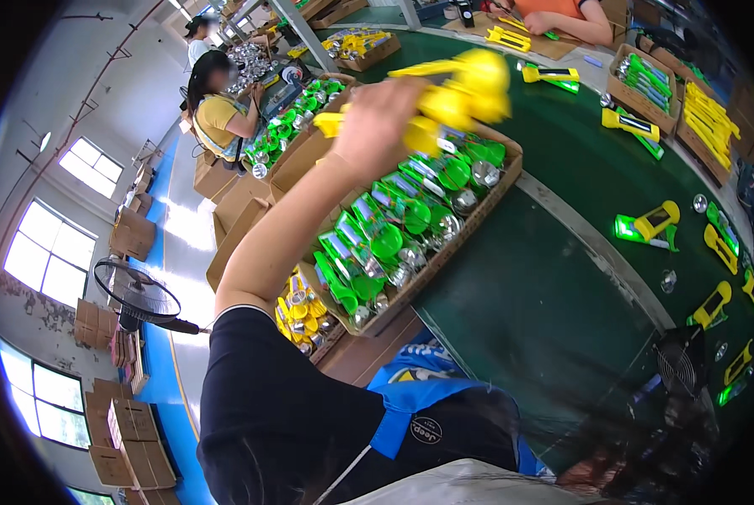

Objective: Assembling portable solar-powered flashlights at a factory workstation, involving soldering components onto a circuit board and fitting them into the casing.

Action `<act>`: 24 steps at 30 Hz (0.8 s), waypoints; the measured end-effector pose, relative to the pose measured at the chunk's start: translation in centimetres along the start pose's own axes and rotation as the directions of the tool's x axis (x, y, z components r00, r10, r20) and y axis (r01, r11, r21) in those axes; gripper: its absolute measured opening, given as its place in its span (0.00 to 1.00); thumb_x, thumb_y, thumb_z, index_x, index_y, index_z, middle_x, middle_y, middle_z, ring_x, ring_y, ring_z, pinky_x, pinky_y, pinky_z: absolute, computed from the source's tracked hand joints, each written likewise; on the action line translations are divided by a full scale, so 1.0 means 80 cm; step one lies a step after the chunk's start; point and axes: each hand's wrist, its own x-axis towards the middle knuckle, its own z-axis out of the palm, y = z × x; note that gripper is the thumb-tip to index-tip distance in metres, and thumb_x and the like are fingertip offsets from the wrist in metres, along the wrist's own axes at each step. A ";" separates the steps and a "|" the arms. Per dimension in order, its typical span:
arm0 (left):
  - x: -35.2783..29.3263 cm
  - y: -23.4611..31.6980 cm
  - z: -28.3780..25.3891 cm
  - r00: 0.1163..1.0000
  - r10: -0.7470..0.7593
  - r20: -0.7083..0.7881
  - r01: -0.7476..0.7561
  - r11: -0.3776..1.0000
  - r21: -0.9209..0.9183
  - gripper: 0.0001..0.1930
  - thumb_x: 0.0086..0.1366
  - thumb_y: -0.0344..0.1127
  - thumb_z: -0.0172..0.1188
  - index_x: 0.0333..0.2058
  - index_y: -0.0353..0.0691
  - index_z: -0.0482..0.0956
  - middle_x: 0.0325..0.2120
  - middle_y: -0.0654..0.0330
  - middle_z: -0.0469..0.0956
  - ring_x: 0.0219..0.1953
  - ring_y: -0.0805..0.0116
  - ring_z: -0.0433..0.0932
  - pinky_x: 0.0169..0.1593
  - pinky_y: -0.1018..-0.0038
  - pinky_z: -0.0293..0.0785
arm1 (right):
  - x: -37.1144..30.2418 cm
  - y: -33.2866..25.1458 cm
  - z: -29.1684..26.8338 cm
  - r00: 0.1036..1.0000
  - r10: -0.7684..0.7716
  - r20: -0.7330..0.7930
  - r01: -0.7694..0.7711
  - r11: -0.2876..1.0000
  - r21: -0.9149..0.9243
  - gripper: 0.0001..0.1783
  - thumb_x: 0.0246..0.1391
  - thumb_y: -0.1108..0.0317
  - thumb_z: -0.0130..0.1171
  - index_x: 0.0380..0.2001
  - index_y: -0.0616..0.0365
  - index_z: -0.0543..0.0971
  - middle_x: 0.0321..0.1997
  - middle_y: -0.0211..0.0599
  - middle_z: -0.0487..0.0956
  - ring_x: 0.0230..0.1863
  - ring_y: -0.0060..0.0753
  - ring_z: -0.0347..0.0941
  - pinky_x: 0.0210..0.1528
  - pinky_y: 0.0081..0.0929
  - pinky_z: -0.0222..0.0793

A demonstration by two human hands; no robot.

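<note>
My left hand is raised over a cardboard box, its fingers wrapped round several yellow plastic torch shells. Their rounded heads point to the right, and one end sticks out left of the wrist. Beneath them, the cardboard box holds rows of green torch shells fitted with batteries, wires and silvery reflector cups. Part of its contents is hidden behind my hand and the yellow shells. Nothing of my right hand shows.
A lower box holds yellow parts beside my arm. Across the dark green table lie yellow and green torch pieces. Boxes of green shells and yellow shells stand at the far right. Co-workers sit around the table; a fan stands left.
</note>
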 end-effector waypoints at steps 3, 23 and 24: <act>0.030 0.150 -0.008 0.968 0.251 0.021 -0.241 0.949 -0.203 0.29 0.43 0.29 0.65 0.49 0.40 0.70 0.46 0.55 0.74 0.44 0.55 0.75 0.47 0.62 0.69 | 0.097 0.042 0.098 0.229 -0.813 -0.536 -0.299 0.465 -0.833 0.18 0.63 0.63 0.45 0.52 0.62 0.70 0.52 0.44 0.74 0.55 0.41 0.70 0.60 0.32 0.64; -0.074 0.427 0.000 0.811 0.562 0.163 -0.162 0.484 -0.860 0.38 0.39 0.48 0.72 0.50 0.43 0.67 0.33 0.58 0.70 0.39 0.58 0.73 0.40 0.63 0.66 | 0.188 0.058 0.115 0.251 -0.750 -0.611 0.289 0.661 -0.692 0.16 0.61 0.61 0.49 0.47 0.58 0.70 0.37 0.38 0.75 0.30 0.27 0.66 0.57 0.42 0.64; -0.072 0.430 0.001 0.858 0.510 0.068 -0.210 0.467 -0.859 0.40 0.38 0.51 0.71 0.51 0.43 0.67 0.35 0.58 0.69 0.41 0.57 0.72 0.42 0.62 0.65 | 0.195 0.058 0.122 0.178 -0.740 -0.649 0.221 0.673 -0.706 0.15 0.62 0.61 0.48 0.48 0.56 0.71 0.39 0.38 0.75 0.31 0.27 0.68 0.56 0.43 0.65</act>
